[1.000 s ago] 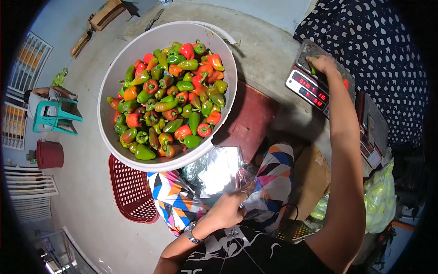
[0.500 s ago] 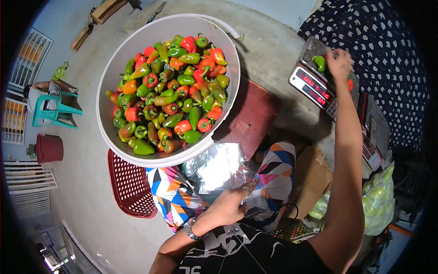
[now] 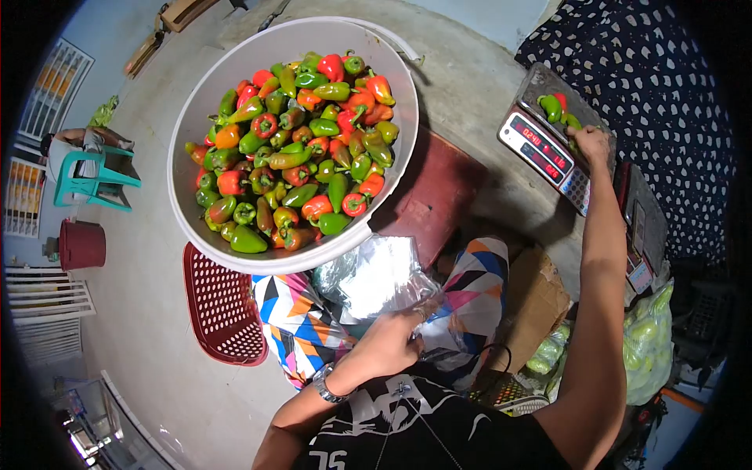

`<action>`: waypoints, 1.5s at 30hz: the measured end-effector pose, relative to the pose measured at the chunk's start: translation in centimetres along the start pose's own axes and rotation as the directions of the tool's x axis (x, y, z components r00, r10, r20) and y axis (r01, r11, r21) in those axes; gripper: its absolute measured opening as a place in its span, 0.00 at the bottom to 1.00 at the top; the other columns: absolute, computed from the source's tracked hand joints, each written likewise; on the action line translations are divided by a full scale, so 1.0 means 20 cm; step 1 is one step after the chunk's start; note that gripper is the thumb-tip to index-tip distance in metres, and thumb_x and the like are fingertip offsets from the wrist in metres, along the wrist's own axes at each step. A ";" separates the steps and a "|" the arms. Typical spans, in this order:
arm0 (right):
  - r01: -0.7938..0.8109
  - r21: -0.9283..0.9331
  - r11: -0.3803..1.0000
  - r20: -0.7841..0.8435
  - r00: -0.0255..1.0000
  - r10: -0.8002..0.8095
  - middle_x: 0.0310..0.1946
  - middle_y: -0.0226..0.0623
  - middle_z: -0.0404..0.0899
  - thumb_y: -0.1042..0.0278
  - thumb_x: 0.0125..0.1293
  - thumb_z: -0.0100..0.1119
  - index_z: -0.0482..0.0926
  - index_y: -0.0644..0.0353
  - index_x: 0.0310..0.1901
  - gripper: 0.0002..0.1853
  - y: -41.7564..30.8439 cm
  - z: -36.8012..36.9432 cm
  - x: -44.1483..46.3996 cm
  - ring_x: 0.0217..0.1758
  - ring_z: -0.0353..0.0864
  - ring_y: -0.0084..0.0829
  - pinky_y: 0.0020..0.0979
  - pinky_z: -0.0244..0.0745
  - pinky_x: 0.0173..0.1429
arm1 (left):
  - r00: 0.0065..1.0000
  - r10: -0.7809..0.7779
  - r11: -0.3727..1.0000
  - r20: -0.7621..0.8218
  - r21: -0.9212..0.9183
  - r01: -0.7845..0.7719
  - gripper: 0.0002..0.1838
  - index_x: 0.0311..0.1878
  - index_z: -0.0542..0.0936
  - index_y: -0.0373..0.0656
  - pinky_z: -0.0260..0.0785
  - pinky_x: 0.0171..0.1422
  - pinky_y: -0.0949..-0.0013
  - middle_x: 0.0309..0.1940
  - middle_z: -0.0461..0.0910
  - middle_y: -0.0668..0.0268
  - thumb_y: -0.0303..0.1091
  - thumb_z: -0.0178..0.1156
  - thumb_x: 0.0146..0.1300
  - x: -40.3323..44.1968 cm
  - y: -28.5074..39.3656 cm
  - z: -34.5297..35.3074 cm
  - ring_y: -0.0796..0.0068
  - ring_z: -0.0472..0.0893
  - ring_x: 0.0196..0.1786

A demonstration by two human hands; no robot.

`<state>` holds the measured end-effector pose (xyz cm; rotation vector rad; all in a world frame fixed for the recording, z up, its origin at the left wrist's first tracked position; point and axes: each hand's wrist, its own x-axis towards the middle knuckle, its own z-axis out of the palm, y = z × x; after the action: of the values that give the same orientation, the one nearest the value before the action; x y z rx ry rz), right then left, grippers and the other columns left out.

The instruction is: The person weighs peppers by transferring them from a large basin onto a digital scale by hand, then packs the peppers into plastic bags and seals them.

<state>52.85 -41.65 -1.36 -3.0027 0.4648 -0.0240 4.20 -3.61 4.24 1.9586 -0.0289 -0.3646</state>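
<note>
On the right, my right hand point(image 3: 593, 146) is over the weighing scale point(image 3: 536, 145), its fingers closed at a green pepper point(image 3: 573, 123) on the platform. Beside it on the scale lie another green pepper point(image 3: 550, 107) and a red one point(image 3: 561, 100). The scale's red digits are lit. My left hand point(image 3: 394, 341) rests above my lap, fingers closed on the edge of clear plastic bags point(image 3: 376, 274). A large whitish tub point(image 3: 178, 168) stands in front of me, holding many red, green and mixed peppers point(image 3: 298, 157).
A dark red box point(image 3: 435, 196) sits beside the tub, and a red perforated basket point(image 3: 215, 313) is at left. A second scale point(image 3: 644, 223), a cardboard box point(image 3: 536, 305) and bagged green produce point(image 3: 648, 345) are at right. Farther left, a person sits near a teal chair point(image 3: 94, 178).
My right hand has moved down and toward the near side of the scale, uncovering the red pepper. The scale's digits have changed. My left hand stays on the plastic bags.
</note>
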 end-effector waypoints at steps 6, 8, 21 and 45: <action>-0.229 0.968 -0.101 0.211 0.964 -0.163 0.49 0.48 0.83 0.49 0.60 0.71 0.81 0.58 0.55 0.26 0.03 -0.12 -0.42 0.54 0.86 0.43 0.46 0.83 0.52 | 0.993 -0.074 0.995 -0.090 0.061 0.080 0.34 0.67 0.75 0.32 0.77 0.60 0.50 0.65 0.75 0.39 0.19 0.61 0.52 0.00 0.12 -0.17 0.37 0.81 0.58; -0.438 0.749 -0.497 0.298 0.893 -0.338 0.47 0.50 0.81 0.48 0.66 0.65 0.77 0.58 0.50 0.22 -0.19 -0.43 -1.10 0.49 0.83 0.47 0.41 0.85 0.46 | 0.993 -0.034 0.999 -0.115 0.017 0.036 0.37 0.70 0.73 0.32 0.78 0.58 0.52 0.70 0.72 0.39 0.19 0.61 0.52 0.02 0.17 -0.21 0.38 0.82 0.57; -0.621 0.536 -0.572 -0.026 0.665 -0.746 0.66 0.55 0.67 0.56 0.55 0.61 0.72 0.63 0.46 0.22 -0.47 -0.08 -2.34 0.64 0.76 0.61 0.54 0.78 0.65 | 0.951 0.033 0.978 -0.308 0.205 0.033 0.48 0.79 0.64 0.34 0.80 0.49 0.61 0.66 0.78 0.41 0.21 0.68 0.51 0.14 0.11 -0.20 0.52 0.88 0.42; 0.629 0.645 0.434 0.085 0.506 -0.859 0.47 0.48 0.83 0.61 0.58 0.73 0.83 0.55 0.55 0.23 -0.50 -0.33 -2.21 0.50 0.84 0.51 0.48 0.79 0.56 | 0.931 0.195 0.953 -0.309 0.282 -0.106 0.40 0.72 0.70 0.26 0.72 0.72 0.53 0.73 0.66 0.35 0.17 0.63 0.51 0.14 -0.03 -0.25 0.37 0.75 0.68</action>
<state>13.49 -19.39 6.29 -2.2504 -0.8669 0.3392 8.17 0.48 4.82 2.2409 -0.0099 0.0828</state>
